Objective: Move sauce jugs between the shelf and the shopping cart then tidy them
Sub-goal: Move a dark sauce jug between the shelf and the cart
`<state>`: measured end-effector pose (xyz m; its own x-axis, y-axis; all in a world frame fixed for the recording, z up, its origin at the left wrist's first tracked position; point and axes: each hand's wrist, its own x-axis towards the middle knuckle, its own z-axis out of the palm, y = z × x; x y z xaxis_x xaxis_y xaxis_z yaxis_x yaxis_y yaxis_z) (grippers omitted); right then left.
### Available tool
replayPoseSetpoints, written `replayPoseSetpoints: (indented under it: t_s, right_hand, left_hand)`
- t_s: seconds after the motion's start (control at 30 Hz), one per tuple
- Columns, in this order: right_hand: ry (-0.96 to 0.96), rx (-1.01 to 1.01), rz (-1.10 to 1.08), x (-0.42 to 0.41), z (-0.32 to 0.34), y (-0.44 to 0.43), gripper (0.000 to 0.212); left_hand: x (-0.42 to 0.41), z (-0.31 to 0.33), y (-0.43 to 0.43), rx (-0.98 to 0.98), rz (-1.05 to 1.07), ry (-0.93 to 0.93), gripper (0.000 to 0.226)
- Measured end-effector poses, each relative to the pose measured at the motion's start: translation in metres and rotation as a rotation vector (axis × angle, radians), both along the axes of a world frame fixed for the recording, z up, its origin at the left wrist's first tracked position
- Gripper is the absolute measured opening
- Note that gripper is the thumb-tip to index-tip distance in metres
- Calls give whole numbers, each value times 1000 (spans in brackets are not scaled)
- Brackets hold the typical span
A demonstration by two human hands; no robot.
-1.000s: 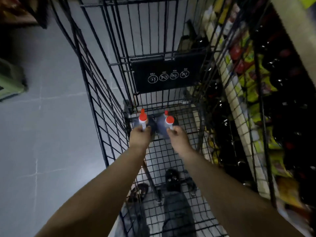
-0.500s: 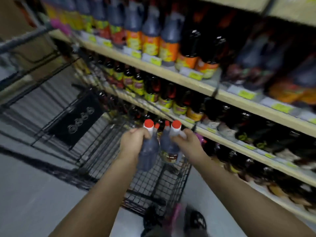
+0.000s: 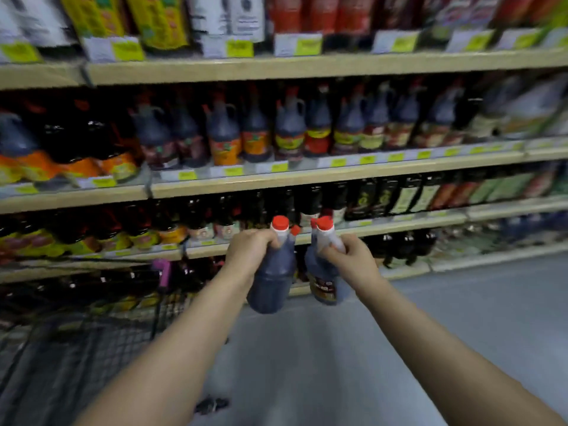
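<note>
I hold two dark sauce jugs with red caps in the air in front of the shelves. My left hand grips the neck of the left jug. My right hand grips the neck of the right jug, whose label faces me. The two jugs hang side by side, almost touching, above the grey floor. A row of similar jugs with handles stands on the middle shelf above my hands. The black wire shopping cart is at the lower left, blurred.
Wooden shelves run across the view, packed with dark bottles and yellow price tags. Lower shelves hold smaller bottles right behind the jugs. Grey floor lies at the lower right. A pink cart part sticks up by the cart's edge.
Both hands lifted the two jugs out of the cart and carried them up and right toward the shelves. My view swung from the cart to face the shelving.
</note>
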<state>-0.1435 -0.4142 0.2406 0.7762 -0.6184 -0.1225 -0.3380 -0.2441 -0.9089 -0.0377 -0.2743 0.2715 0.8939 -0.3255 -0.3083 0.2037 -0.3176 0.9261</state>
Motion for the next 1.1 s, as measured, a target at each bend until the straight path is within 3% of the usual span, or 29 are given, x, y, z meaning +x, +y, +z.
replayPoseSetpoints:
  t_s: [0.13, 0.3, 0.43, 0.6, 0.77, 0.9, 1.1]
  right_hand:
    - [25, 45, -170, -90, 4, -86, 33]
    - [-34, 101, -379, -181, 17, -170, 7]
    - [-110, 178, -550, -228, 20, -226, 11]
    - [-186, 290, -722, -258, 13, -302, 7]
    - [-184, 368, -813, -270, -1, -398, 9]
    - [-141, 389, -870, -277, -1, -475, 24]
    - [-205, 383, -931, -301, 10, -576, 19]
  left_hand:
    - [-68, -2, -102, -22, -151, 49, 27]
    - [-135, 8, -212, -42, -357, 21, 17]
    - [-168, 9, -288, -26, -483, 10, 10]
    - [-192, 1, -387, -14, -577, 20, 22]
    - [-203, -10, -492, -23, -638, 38, 18]
    - [-207, -6, -573, -7, -684, 23, 20]
    - [-227, 6, -688, 4, -709, -14, 20]
